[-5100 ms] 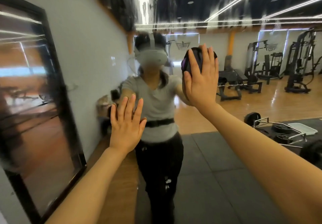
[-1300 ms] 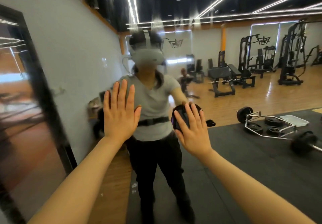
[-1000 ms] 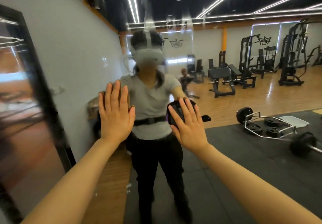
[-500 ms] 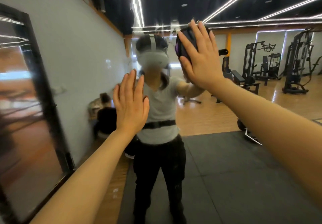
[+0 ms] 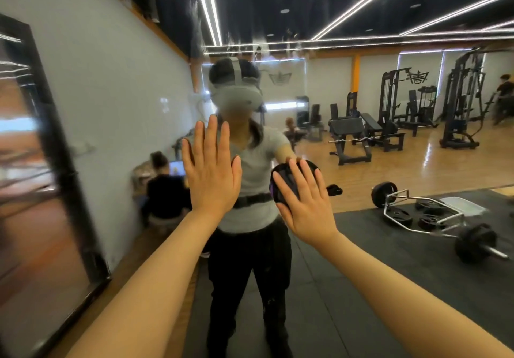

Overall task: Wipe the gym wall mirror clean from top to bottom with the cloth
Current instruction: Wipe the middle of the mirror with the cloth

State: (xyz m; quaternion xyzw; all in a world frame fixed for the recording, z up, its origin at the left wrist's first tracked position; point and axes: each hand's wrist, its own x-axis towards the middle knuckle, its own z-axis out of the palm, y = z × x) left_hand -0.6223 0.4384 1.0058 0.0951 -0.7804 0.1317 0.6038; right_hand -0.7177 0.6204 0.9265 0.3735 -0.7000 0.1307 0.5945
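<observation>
Right hand (image 5: pixel 306 207) flat with fingers spread, pressing a dark purple cloth (image 5: pixel 286 182) against the gym wall mirror (image 5: pixel 389 288) at 1 o'clock, left hand (image 5: pixel 211 174) flat on the glass at 11 o'clock, reflected trap bar (image 5: pixel 434 215) at 3 o'clock.

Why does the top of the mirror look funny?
Smears streak the mirror glass near the top, blurring the reflected ceiling lights. Lower down it looks clear. The right hand presses the cloth there; the left hand lies flat on the glass.
</observation>
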